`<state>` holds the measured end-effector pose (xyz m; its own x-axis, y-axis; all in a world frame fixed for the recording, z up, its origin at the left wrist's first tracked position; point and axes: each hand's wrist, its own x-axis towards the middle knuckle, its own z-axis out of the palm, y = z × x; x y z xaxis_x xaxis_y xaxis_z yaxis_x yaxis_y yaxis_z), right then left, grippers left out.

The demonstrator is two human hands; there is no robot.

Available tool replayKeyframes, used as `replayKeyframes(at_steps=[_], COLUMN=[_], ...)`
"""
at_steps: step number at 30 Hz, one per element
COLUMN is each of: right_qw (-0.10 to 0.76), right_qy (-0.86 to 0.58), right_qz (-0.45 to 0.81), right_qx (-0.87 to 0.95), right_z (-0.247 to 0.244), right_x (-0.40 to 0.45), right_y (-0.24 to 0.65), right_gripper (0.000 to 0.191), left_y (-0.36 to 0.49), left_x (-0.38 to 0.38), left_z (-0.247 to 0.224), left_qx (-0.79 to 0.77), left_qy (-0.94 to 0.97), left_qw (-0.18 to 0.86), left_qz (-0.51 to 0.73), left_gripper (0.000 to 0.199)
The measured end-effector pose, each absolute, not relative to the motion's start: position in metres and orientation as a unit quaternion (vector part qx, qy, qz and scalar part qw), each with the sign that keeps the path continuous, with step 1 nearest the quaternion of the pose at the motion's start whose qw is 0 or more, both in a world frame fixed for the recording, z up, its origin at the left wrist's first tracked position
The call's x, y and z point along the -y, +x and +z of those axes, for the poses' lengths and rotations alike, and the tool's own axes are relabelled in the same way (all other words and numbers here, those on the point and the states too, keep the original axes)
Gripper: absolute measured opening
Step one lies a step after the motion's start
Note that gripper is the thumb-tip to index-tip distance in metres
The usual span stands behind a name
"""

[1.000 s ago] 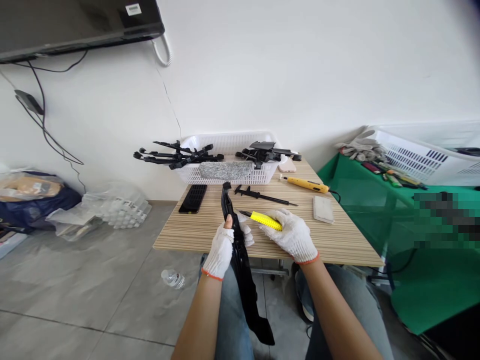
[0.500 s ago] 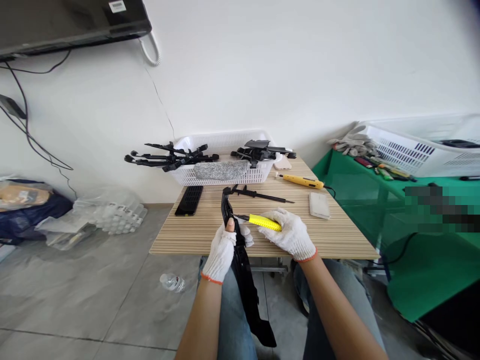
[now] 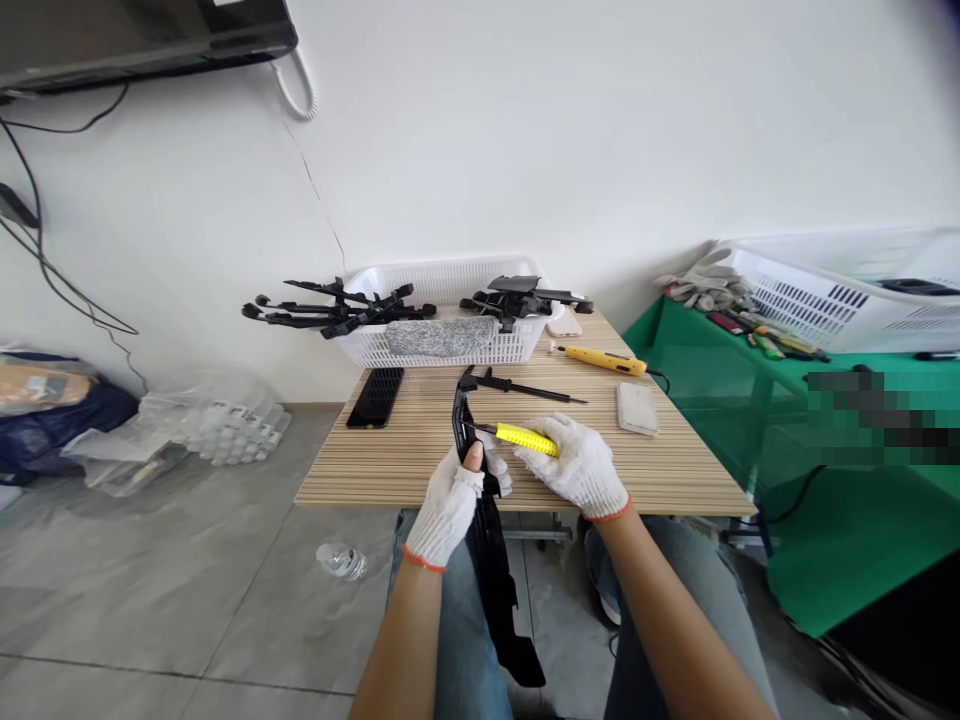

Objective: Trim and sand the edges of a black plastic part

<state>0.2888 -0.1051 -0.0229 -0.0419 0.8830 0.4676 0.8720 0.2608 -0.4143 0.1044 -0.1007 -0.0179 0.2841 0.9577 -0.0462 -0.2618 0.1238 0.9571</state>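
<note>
A long black plastic part (image 3: pixel 495 575) is gripped in my gloved left hand (image 3: pixel 454 500), thumb bare and pressed on its face. Its narrow upper end rises over the table's front edge; its wide lower end hangs between my knees. My right hand (image 3: pixel 576 463), in a white glove with an orange cuff, is closed around a yellow-handled utility knife (image 3: pixel 527 439). The knife's dark front end points left and meets the edge of the plastic part just above my left thumb. Behind the part's tip lies a black caliper (image 3: pixel 525 388).
On the striped table (image 3: pixel 345 475) are a black phone (image 3: pixel 376 397), a yellow corded rotary tool (image 3: pixel 604 360), a white square block (image 3: pixel 637 409) and a white basket (image 3: pixel 360 350) of black parts. A green-covered table (image 3: pixel 675 340) stands right. A plastic bottle (image 3: pixel 343 561) lies on the floor.
The black part's upper end has tilted slightly to the right, and my left hand has shifted a little that way. My right hand and the knife stay nearly in place.
</note>
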Motion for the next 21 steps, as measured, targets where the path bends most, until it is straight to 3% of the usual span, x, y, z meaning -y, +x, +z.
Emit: replayKeyframes(at_steps=[16,21], right_qw=[0.317,0.338], right_qy=[-0.661,-0.669], right_qz=[-0.103,-0.089], right_qx=[0.673,0.656], right_z=[-0.023,-0.0227], right_x=[0.1104,0.1096], right_y=[0.281,0.2812], right_gripper=[0.046,0.043], left_y=[0.1053,0.1007], left_x=[0.0965,0.0978], left_z=[-0.0235,-0.0222], left_qx=[-0.339,-0.377], left_qy=[0.481,0.548], left_qw=[0.674,0.617], left_qz=[0.446,0.42], left_gripper=[0.039,0.045])
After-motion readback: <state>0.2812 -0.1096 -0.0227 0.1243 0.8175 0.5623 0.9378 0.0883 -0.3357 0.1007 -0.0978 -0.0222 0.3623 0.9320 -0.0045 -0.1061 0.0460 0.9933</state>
